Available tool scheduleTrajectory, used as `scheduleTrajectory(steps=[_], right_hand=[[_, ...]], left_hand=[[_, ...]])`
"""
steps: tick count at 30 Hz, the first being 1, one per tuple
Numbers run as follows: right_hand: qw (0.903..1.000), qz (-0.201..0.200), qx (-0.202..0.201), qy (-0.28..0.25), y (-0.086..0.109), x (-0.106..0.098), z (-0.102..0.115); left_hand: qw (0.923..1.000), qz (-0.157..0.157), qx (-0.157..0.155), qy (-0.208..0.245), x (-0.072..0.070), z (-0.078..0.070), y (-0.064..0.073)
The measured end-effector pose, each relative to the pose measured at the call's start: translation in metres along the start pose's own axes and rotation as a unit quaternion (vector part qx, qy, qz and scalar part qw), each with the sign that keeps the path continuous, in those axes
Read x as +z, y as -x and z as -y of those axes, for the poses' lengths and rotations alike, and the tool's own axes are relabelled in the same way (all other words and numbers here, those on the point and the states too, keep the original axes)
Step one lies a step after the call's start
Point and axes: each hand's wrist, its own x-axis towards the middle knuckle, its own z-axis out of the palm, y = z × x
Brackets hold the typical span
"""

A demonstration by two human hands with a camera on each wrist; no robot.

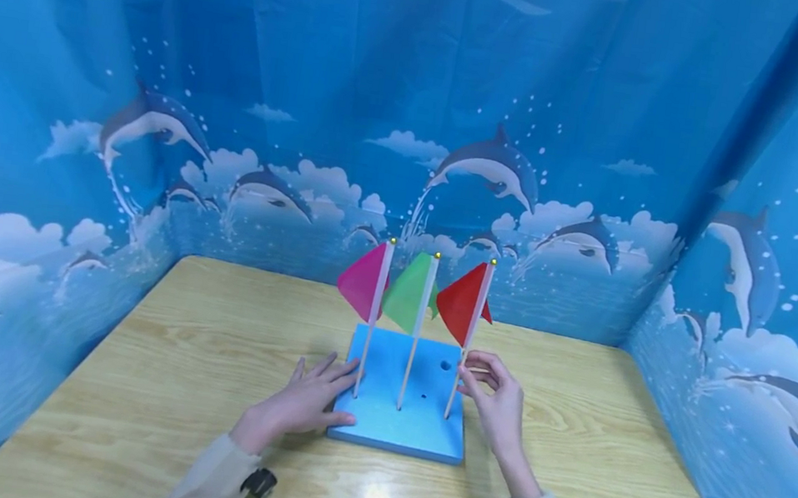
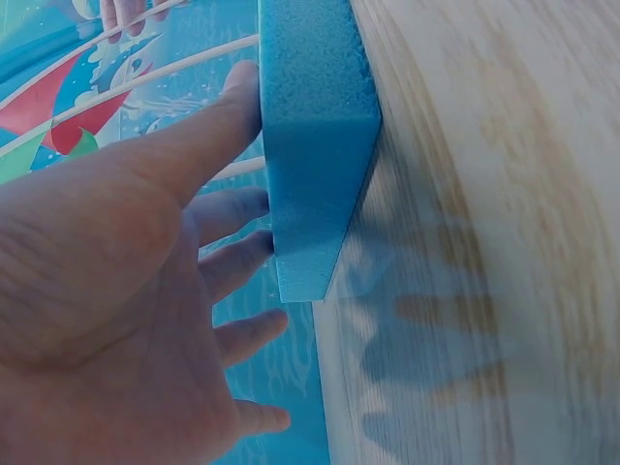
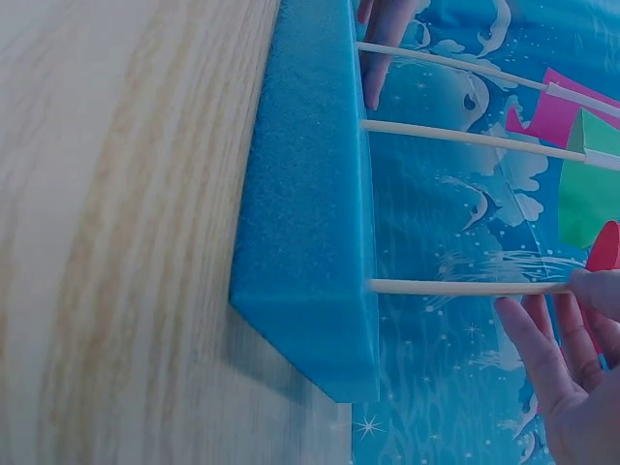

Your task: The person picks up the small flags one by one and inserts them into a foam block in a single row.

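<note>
A blue foam block [image 1: 389,437] lies on the table with three small flags upright in it: a pink flag [image 1: 362,282], a green flag [image 1: 406,294] and a red flag [image 1: 460,303]. Each has a thin wooden stick and a gold tip. My left hand [image 1: 303,403] rests on the block's left edge with fingers spread, thumb near the front corner. On the other side, my right hand [image 1: 496,401] pinches the red flag's stick [image 3: 465,288] above the block. That stick's lower end meets the foam in the right wrist view.
The block also has a larger hole [image 1: 446,365] and a small hole [image 1: 423,396] in its top. Under everything is a wood-grain table [image 1: 230,328]. Blue curtains with dolphins [image 1: 489,164] stand around its back and sides.
</note>
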Motion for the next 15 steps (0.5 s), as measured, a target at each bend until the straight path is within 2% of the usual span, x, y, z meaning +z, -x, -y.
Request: scheduleTrajectory(steps=[7, 12, 15], right_hand=[[0.9999, 0.004, 0.011, 0.002, 0.000, -0.004, 0.002], [0.9997, 0.001, 0.020, 0.015, 0.000, -0.008, 0.003], [0.9996, -0.007, 0.006, 0.025, -0.002, -0.013, 0.004]], left_hand=[[1.0000, -0.001, 0.000, 0.001, 0.000, -0.001, 0.000], [1.0000, -0.004, 0.007, -0.001, 0.002, 0.003, -0.003], [0.9996, -0.022, 0.019, -0.002, 0.001, 0.008, -0.005]])
